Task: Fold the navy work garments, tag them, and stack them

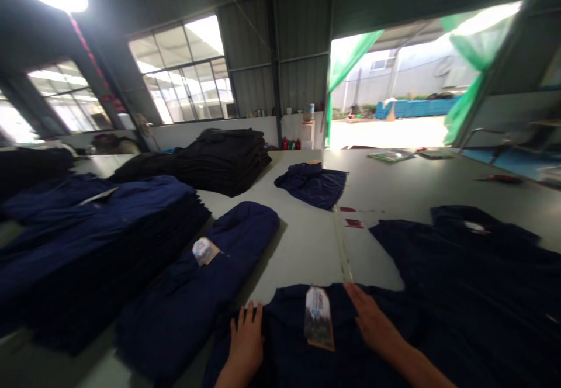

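A navy garment (287, 341) lies on the table in front of me, a printed hang tag (319, 321) on its upper middle. My left hand (246, 338) rests flat on its left side with the fingers spread. On the right of the tag, my right hand (370, 318) lies with its fingers stretched out along the garment's top edge. Neither hand holds anything. Left of my left hand is a narrow folded navy garment (236, 248) with its own tag (205, 250). Another navy garment (473, 283) lies spread out at the right.
A tall stack of navy garments (114, 230) fills the left, with a black stack (223, 160) behind it. A small navy piece (313, 184) lies mid-table (307, 242). Plastic-wrapped packets (391, 155) sit at the far edge, before a doorway with green curtains (475, 55).
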Tool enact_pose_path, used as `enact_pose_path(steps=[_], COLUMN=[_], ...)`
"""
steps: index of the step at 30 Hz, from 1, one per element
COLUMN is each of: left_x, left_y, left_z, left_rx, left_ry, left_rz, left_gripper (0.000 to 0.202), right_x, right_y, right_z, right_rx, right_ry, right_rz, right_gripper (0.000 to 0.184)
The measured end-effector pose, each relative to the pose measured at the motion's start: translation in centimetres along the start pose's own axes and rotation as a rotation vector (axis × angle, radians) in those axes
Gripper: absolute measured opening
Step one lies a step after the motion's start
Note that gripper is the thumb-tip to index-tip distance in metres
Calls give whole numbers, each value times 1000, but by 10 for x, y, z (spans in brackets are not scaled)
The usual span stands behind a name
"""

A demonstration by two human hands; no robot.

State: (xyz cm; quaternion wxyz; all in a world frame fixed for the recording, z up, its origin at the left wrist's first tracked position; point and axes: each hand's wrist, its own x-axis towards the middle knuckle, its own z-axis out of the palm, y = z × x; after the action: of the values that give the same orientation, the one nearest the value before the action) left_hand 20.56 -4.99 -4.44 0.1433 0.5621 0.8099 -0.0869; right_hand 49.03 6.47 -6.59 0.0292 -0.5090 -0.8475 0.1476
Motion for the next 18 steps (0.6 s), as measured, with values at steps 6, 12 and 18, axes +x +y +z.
enact_pose_path(steps=[6,12,18], left_x=[-25,-47,-58], left_y=[-33,-36,-50], left_z=[9,6,17], left_rx=[-60,-67,-147], left_ry=[42,27,-120], left_rz=[-64,-17,24], left_gripper=[67,47,60], right_x=[24,6,-13], right_y=[38,21,14], right_z=[-12,-14,-5], right_rx=[-119,-201,-118], right_ry=[-173,-169,-101], right_rz=[138,92,179], right_gripper=[81,49,51])
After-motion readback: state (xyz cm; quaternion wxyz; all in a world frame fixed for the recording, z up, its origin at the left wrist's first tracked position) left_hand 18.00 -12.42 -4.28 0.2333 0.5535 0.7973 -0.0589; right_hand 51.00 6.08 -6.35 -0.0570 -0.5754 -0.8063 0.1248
